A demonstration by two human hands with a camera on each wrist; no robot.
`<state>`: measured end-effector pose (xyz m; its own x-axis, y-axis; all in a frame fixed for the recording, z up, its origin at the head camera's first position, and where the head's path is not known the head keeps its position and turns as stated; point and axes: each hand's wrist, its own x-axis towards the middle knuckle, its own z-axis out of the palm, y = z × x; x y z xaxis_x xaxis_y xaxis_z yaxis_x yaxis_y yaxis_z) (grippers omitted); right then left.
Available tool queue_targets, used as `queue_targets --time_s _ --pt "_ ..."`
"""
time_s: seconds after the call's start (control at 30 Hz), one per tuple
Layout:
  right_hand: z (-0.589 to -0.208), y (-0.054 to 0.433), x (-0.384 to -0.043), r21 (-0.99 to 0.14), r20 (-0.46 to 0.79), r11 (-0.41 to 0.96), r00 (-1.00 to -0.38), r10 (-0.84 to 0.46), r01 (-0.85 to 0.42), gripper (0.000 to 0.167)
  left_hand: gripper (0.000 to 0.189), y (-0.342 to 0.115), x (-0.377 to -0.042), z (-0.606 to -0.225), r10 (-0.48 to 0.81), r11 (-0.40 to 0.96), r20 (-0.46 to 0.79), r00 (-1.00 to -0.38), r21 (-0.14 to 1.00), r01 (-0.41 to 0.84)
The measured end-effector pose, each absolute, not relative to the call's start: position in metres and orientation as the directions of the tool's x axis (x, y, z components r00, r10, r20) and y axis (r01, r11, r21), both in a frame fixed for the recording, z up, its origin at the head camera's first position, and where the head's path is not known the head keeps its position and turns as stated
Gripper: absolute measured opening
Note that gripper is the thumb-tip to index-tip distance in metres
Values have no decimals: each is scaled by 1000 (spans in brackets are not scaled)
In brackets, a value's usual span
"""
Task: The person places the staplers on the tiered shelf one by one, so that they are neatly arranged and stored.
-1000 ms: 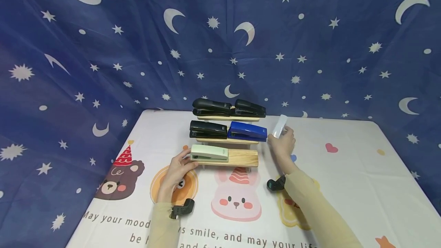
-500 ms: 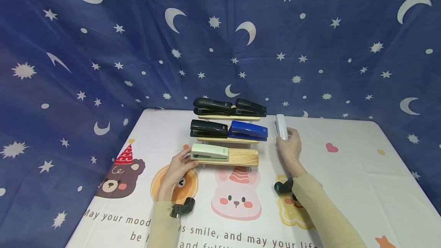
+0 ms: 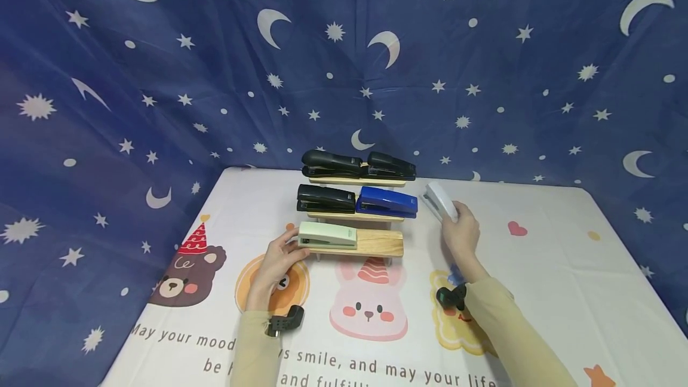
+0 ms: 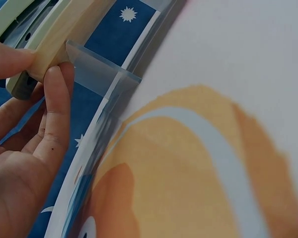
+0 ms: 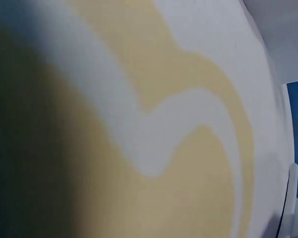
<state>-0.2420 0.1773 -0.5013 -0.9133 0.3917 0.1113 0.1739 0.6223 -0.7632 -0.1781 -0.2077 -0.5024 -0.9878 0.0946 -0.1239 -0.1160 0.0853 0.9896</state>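
Observation:
My right hand point(image 3: 461, 232) holds a pale bluish-white stapler point(image 3: 442, 200) by its near end, to the right of a three-tier display stand. The stapler points away and leans left; whether it touches the table I cannot tell. My left hand point(image 3: 278, 260) pinches the left end of the stand's lowest wooden shelf point(image 3: 379, 243). In the left wrist view, the thumb lies on the edge of the board point(image 4: 72, 32) and fingers are below it, beside the pale green stapler point(image 3: 326, 235). The right wrist view shows mostly blurred tablecloth, without the hand.
The middle shelf point(image 3: 352, 216) bears a black stapler point(image 3: 325, 199) and a blue stapler point(image 3: 387, 202). Two more black staplers, one on the left point(image 3: 331, 164) and one on the right point(image 3: 391, 166), sit on the top shelf. Behind the printed tablecloth point(image 3: 548, 273) hangs a blue curtain point(image 3: 344, 64).
My right hand has moved right and slightly nearer with the pale stapler, whose far end has swung from leaning right to leaning left. The left hand stays on the shelf.

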Motion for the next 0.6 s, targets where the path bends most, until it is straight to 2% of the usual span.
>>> queue_targets --time_s 0.6 --pt "-497 186 -211 -777 138 616 -919 369 131 45 59 -207 -177 -502 99 79 -124 -987 990 -116"
